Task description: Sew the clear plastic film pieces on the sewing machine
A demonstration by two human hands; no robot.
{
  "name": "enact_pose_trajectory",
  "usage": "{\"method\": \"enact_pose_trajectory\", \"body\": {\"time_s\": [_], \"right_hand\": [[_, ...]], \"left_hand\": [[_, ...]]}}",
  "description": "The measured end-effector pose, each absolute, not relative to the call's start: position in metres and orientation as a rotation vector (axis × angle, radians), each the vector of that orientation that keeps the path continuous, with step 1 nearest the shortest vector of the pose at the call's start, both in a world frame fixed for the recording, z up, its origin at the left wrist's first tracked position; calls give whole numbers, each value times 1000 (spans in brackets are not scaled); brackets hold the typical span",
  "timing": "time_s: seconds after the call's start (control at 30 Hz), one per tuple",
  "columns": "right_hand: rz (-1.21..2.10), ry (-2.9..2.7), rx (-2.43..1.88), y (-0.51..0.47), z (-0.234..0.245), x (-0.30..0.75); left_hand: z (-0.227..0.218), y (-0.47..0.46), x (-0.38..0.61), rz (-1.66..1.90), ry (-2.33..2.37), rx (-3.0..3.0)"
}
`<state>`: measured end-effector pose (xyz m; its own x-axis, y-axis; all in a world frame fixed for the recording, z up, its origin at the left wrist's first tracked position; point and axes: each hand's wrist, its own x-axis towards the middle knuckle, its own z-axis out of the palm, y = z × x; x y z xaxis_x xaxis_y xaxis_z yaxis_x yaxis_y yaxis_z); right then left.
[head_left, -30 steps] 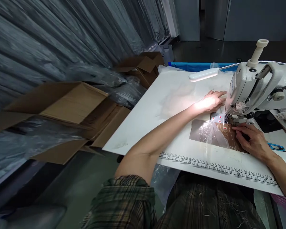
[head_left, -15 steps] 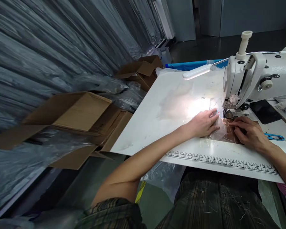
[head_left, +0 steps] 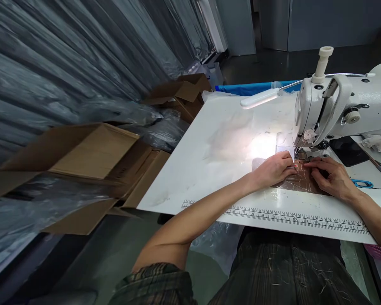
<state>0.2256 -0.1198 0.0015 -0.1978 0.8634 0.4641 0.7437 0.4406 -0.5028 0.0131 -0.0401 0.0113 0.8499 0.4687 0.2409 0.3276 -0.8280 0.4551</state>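
Pinning the brown piece (head_left: 300, 183) flat at the sewing machine (head_left: 336, 106), left hand (head_left: 274, 169) at 9 o'clock, right hand (head_left: 328, 176) at 3, both unclenched, looks barely stitched.

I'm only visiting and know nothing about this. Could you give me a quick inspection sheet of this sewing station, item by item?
Surface: white table, printed ruler along its near edge, lit by a lamp.
Job's things: brown piece under clear film, lying flat in front of the sewing machine.
Clutter: blue snips and a dark flat slab to the right.
Hands: left hand flat on the piece; right hand on it with bent fingers; their fingertips nearly meet.
Cables: nothing seen.
Surroundings: open cardboard boxes on the floor to the left, plastic-wrapped stock behind them.
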Motion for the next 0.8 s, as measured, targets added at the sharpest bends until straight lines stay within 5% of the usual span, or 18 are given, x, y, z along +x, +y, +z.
{"method": "enact_pose_trajectory", "body": {"time_s": [0.33, 0.8], "right_hand": [[804, -2159, -1385, -103, 28, 212], [583, -2041, -1344, -103, 8, 197]], "left_hand": [[28, -53, -6, 490, 786, 2231], [4, -52, 1, 526, 784, 1872]]}}
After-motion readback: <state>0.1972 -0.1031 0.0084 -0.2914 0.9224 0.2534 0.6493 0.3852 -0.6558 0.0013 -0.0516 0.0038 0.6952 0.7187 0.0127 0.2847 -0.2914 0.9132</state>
